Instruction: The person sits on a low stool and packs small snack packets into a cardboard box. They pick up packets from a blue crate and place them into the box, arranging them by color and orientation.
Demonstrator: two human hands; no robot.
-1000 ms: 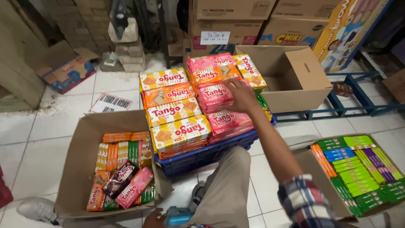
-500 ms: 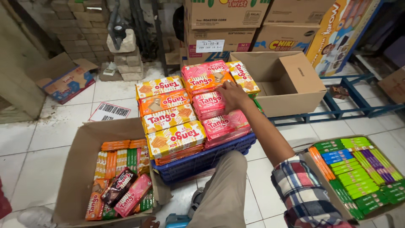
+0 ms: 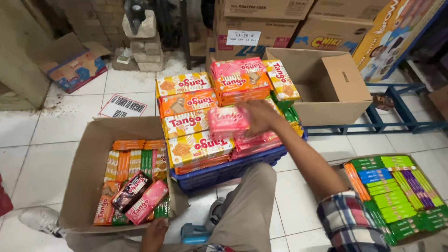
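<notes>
The right hand (image 3: 262,117) is closed around a flat pink wafer packet (image 3: 228,122), holding it by its right edge just above the stacks of orange, yellow and pink wafer packs (image 3: 196,121). The packet is blurred and sits level, near the middle of the stacks, with the fingers wrapped over its near end. These packs fill a dark blue plastic crate (image 3: 224,170) that stands on the white tiled floor (image 3: 60,126) between the person's knees.

The left hand (image 3: 154,233) is low at the bottom edge of the view, resting at the near rim of an open brown cardboard box (image 3: 88,158) that holds mixed slim snack packets; whether its fingers grip anything cannot be told. It is well apart from the pink packet.

To the right lies a shallow cardboard tray of green, blue and purple packets (image 3: 396,196). Behind the crate stands an empty open carton (image 3: 326,84).
</notes>
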